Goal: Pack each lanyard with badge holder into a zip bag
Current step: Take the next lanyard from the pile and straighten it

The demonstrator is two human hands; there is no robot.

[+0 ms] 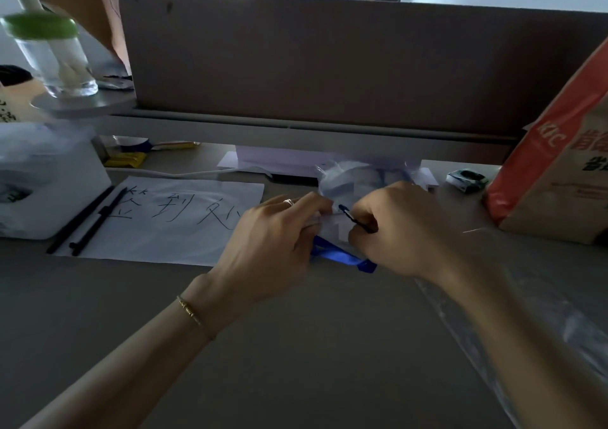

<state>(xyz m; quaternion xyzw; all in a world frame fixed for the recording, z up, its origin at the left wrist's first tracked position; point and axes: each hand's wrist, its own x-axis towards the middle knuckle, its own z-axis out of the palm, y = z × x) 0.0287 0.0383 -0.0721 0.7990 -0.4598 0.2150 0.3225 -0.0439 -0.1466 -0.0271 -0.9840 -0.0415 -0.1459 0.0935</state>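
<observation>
I take the white paper sheet with handwritten characters as my landmark on the desk. Left of the sheet sits a white box, and 2 black pens lie across the sheet's left edge. Up and to the left of it, on a raised shelf, stands a clear jar with a green lid. Behind the sheet runs a brown partition.

At the sheet's right edge I see my left hand, wearing a ring and a wrist bracelet, its fingers curled and pinching the clear zip bag from the left. The blue lanyard is just right of the sheet, bunched between the 2 hands, a loop of it hanging out below them; whether the badge holder is inside the bag I cannot tell. My right hand, further right of the sheet, has its fingers curled, gripping the bag's other side and the lanyard's dark clip end.

Beyond the hands lies a pile of clear bags. Far right of the sheet stand a small dark box and an orange-and-brown paper bag, with clear plastic film spread on the desk below it.
</observation>
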